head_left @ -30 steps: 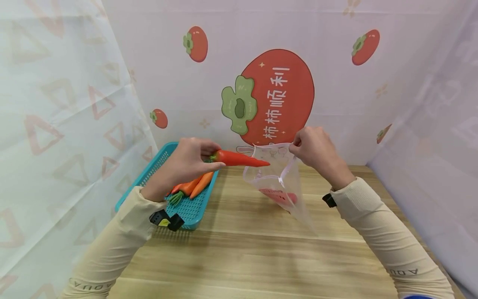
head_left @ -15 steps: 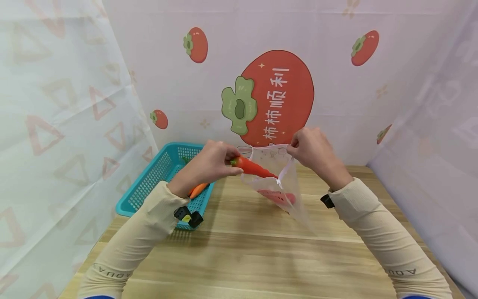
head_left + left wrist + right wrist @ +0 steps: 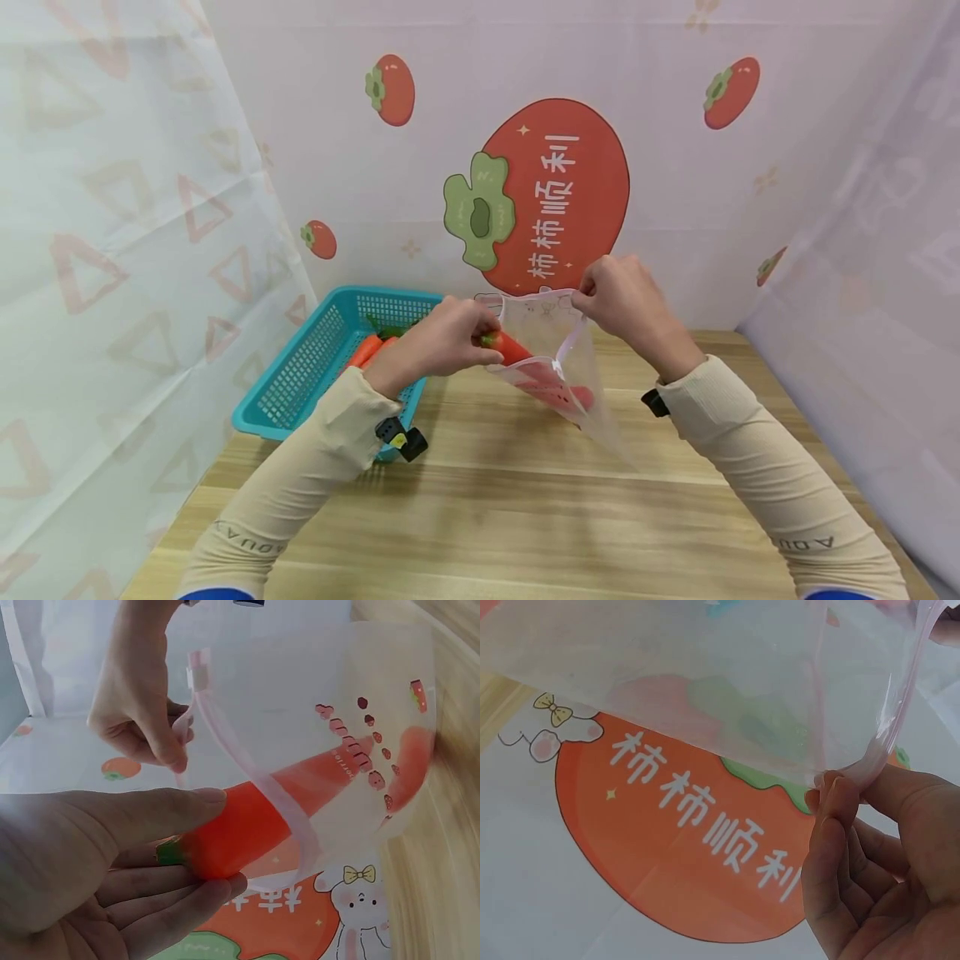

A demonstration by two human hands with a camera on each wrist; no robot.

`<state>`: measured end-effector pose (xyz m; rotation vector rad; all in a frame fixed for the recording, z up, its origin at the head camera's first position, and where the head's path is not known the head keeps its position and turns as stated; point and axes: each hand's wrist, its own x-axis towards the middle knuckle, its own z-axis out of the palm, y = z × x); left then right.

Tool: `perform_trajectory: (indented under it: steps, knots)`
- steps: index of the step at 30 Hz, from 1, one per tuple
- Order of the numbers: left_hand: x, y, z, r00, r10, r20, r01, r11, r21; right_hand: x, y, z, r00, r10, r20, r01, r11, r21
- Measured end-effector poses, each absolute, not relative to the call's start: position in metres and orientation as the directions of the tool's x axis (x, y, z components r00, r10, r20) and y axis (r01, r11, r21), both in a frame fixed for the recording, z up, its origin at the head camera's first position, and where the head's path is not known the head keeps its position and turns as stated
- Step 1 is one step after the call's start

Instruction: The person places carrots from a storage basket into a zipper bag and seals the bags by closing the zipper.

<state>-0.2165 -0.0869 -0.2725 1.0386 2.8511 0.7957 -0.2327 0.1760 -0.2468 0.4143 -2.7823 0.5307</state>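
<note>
We had the pepper (image 3: 232, 836) partly inside the clear bag (image 3: 292, 675), its stem end outside the mouth and its narrow end within. Its long axis ran through the bag's mouth, slanting down and to the right, so nearly all of its length lay ahead of our left fingertips, on the bag side. Our left hand (image 3: 450, 333) was the nearer one, just outside the bag's mouth on its left; we gripped the pepper by its thick end, thumb on one side and fingers on the other, parted only by its thickness. Our right hand (image 3: 618, 292) was at the bag's upper right edge, apart from the pepper, with thumb and fingers pinched together on the rim. The slider (image 3: 198, 677) sat on that rim between our hands. Deeper in the bag, beyond the pepper's narrow end, we saw another red piece (image 3: 415, 765); whether the two touched we could not tell. Left of the bag stood the blue basket (image 3: 288, 392), with orange-red vegetables (image 3: 365, 352) in it, partly hidden by our left hand and sleeve.
</note>
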Motion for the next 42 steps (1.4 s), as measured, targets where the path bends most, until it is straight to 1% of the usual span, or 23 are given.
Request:
perform_trajectory:
  steps: [5, 12, 16, 21, 26, 31, 33, 42]
  knots:
    - [-0.22, -0.08, -0.278, -0.772, 0.617, 0.15, 0.612, 0.659, 0.438, -0.232, 0.175, -0.246, -0.919, -0.229, 0.321, -0.332, 0.889, -0.315]
    - [-0.221, -0.072, -0.289, -0.761, 0.631, 0.152, 0.636, 0.678, 0.37, -0.23, 0.173, -0.243, -0.91, -0.238, 0.338, -0.347, 0.884, -0.312]
    - [-0.221, -0.073, -0.29, -0.758, 0.628, 0.173, 0.64, 0.667, 0.381, -0.231, 0.172, -0.244, -0.901, -0.241, 0.361, -0.358, 0.882, -0.307]
    - [-0.219, -0.082, -0.284, -0.76, 0.615, 0.211, 0.638, 0.643, 0.424, -0.233, 0.173, -0.245, -0.89, -0.247, 0.383, -0.371, 0.88, -0.296]
    - [-0.218, -0.098, -0.278, -0.785, 0.577, 0.225, 0.607, 0.646, 0.462, -0.234, 0.175, -0.247, -0.891, -0.245, 0.382, -0.368, 0.883, -0.29]
    - [-0.222, -0.121, -0.275, -0.836, 0.507, 0.209, 0.536, 0.677, 0.504, -0.235, 0.177, -0.247, -0.886, -0.253, 0.388, -0.373, 0.885, -0.277]
    - [-0.225, -0.13, -0.275, -0.855, 0.482, 0.191, 0.507, 0.699, 0.503, -0.235, 0.177, -0.247, -0.885, -0.256, 0.39, -0.377, 0.884, -0.275]
    - [-0.242, -0.167, -0.287, -0.905, 0.413, 0.102, 0.417, 0.812, 0.409, -0.235, 0.177, -0.247, -0.887, -0.252, 0.387, -0.374, 0.883, -0.283]
